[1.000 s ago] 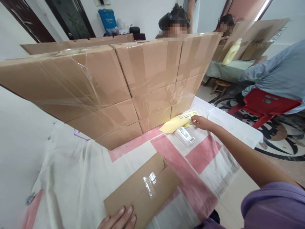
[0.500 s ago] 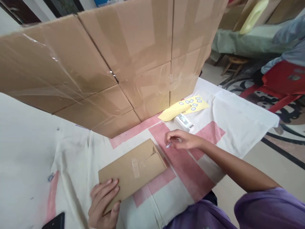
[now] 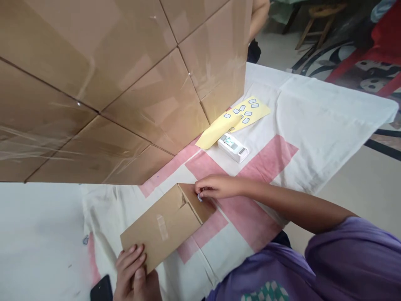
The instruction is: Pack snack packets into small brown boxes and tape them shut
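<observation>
A flat brown cardboard box (image 3: 175, 228) with clear tape on top lies on the table in front of me, its right end face towards my right hand. My left hand (image 3: 133, 271) grips the box's near left end, fingers on top and the thumb at the near edge. Between thumb and fingertips, my right hand (image 3: 216, 187) pinches a small whitish sticker (image 3: 199, 197) at that right end face. Whether the sticker touches the cardboard, I cannot tell. A yellow sheet (image 3: 216, 129) bearing several white, dark-bordered stickers lies beyond, partly curled, beside a small white box (image 3: 233, 148).
A tall wall of taped cardboard (image 3: 150, 100) stands along the table's far side. A pink-and-white cloth (image 3: 300, 121) covers the table. A black phone (image 3: 102, 288) lies at bottom left. Another person's arm (image 3: 259, 16) shows behind the cardboard; a red chair (image 3: 384, 46) stands at right.
My right hand has moved left with the sticker, up to the box's right end. The box has been turned or tilted so that this end face shows. My view has also shifted.
</observation>
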{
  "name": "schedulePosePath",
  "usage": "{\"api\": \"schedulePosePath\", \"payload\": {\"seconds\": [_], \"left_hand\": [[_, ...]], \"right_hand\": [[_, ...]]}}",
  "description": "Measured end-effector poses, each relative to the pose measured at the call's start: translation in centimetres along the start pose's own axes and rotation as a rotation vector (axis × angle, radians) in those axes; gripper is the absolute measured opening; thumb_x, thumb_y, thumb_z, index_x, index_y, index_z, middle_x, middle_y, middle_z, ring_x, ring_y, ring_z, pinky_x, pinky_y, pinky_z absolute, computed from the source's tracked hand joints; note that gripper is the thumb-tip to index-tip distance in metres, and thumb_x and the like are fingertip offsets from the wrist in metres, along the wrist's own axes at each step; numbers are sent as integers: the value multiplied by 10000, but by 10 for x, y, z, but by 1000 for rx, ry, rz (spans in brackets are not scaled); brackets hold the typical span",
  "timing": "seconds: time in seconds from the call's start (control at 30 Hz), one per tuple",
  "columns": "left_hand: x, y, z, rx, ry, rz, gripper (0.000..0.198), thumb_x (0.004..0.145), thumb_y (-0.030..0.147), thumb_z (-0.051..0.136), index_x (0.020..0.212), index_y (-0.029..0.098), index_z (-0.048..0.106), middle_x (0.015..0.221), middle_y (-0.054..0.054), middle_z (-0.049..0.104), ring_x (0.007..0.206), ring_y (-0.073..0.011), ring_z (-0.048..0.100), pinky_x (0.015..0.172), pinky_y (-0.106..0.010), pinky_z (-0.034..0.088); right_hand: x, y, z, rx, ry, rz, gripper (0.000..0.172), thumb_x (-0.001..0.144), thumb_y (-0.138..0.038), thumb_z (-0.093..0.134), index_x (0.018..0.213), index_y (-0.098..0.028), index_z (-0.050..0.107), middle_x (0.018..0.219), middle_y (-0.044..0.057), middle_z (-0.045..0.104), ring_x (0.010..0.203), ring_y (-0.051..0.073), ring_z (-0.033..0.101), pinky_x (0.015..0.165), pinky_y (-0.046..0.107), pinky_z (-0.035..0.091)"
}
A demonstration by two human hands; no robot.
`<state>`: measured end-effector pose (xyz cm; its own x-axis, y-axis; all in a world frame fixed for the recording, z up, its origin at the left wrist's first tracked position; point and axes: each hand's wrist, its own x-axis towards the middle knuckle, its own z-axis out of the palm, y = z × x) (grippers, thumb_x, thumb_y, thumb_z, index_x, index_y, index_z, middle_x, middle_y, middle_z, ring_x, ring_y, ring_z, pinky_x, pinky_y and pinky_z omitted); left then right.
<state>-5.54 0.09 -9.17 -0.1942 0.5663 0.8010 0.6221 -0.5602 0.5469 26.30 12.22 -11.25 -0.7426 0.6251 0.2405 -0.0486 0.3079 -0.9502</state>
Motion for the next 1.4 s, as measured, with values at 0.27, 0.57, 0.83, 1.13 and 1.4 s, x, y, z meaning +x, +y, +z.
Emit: {"api": "schedulePosePath", "payload": {"seconds": [0.27,0.57,0.83,1.13,1.4], "left_hand": [[1,-6,3,35,62,22,108,735,242,611,680,193,690,744,-30,702,812,-220,649,1002,-518,436],[-2,-7,1,53,67,8,136,764,263,600,674,189,670,742,-31,694,819,-217,645,999,-519,437],[-3,-3,3,82,67,-6,132,770,269,588,682,204,661,747,-30,691,823,-236,643,1017,-559,429],[-2,-2,5,70,83,4,128,773,239,590,683,194,670,738,-28,686,824,-220,638,1007,-529,426],[-2,0,8,93,100,12,140,772,245,569,686,194,667,746,-37,686,828,-232,643,985,-529,433]], "right_hand": [[-4,-9,12,-6,294,171,177,868,-284,728,917,-182,592,713,-51,563,616,103,494,600,222,377],[-17,-17,42,166,417,253,225,868,-234,610,951,-131,791,760,38,751,625,133,616,579,232,437],[-20,-32,38,169,391,344,163,726,-141,607,686,-133,765,575,-10,639,525,104,520,499,216,356],[-20,-26,46,247,405,351,399,819,-190,560,1121,-135,815,738,10,737,612,136,555,596,254,424],[-19,-22,47,320,381,402,560,801,-140,540,1332,-160,714,785,-5,729,595,114,512,573,234,406]]}}
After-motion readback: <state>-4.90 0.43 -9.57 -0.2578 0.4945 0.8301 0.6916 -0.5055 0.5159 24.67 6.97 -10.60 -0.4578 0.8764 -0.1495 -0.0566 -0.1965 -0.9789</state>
